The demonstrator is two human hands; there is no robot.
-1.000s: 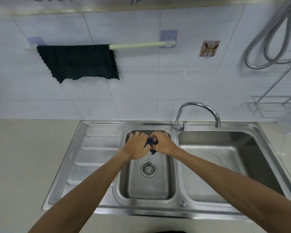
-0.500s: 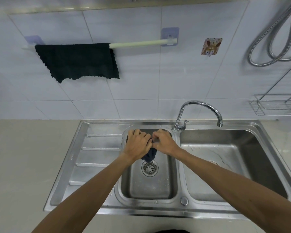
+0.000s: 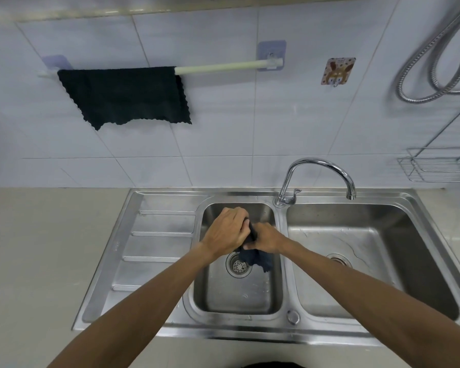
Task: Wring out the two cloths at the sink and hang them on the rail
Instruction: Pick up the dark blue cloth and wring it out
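A dark blue cloth point(image 3: 255, 257) is twisted between my two hands over the small left basin of the steel sink point(image 3: 170, 224). My left hand point(image 3: 226, 235) grips its upper end and my right hand point(image 3: 266, 239) grips it just beside, with a loose tail hanging below them above the drain point(image 3: 238, 266). A dark green cloth point(image 3: 125, 95) hangs spread over the left half of the pale rail point(image 3: 218, 68) on the tiled wall. The right part of the rail is bare.
A curved chrome tap point(image 3: 319, 168) stands behind the divider, its spout over the large right basin point(image 3: 369, 235). A wire rack point(image 3: 436, 166) and a shower hose point(image 3: 436, 62) are on the wall at right. A beige counter point(image 3: 37, 248) lies left of the ribbed draining board.
My hands have turned against each other on the blue cloth, the left hand rising over the right. More of the cloth's tail now hangs below them.
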